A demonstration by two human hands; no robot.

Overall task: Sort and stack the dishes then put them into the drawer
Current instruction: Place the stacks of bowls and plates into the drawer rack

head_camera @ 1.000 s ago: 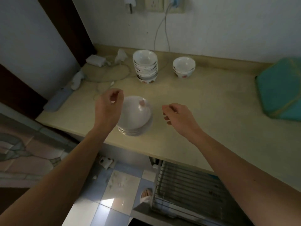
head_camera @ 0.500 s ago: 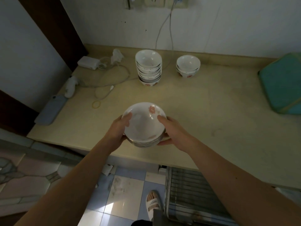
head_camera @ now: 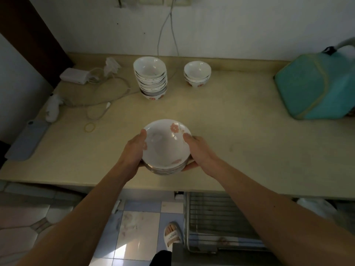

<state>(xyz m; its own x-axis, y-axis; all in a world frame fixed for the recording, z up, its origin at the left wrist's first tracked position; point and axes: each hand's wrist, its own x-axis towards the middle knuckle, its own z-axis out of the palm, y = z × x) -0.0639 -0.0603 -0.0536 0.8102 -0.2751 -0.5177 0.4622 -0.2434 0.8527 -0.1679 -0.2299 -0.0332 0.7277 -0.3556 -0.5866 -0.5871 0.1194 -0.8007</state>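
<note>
A stack of shallow white dishes with pink flowers is near the front edge of the beige counter. My left hand grips its left side and my right hand grips its right side, thumbs on the top rim. Whether the stack touches the counter I cannot tell. A tall stack of small white bowls stands at the back, with a short stack of bowls to its right. Below the counter, at the lower right, the pulled-out wire drawer rack shows.
Chargers and cables lie at the back left, with a phone and a rubber band nearer. A teal lid-like object sits at the right. A sandalled foot stands on the tiled floor.
A second ago both hands were apart beside the dish stack; they closed on its two sides and keep hold of it. The view has tipped further down.
</note>
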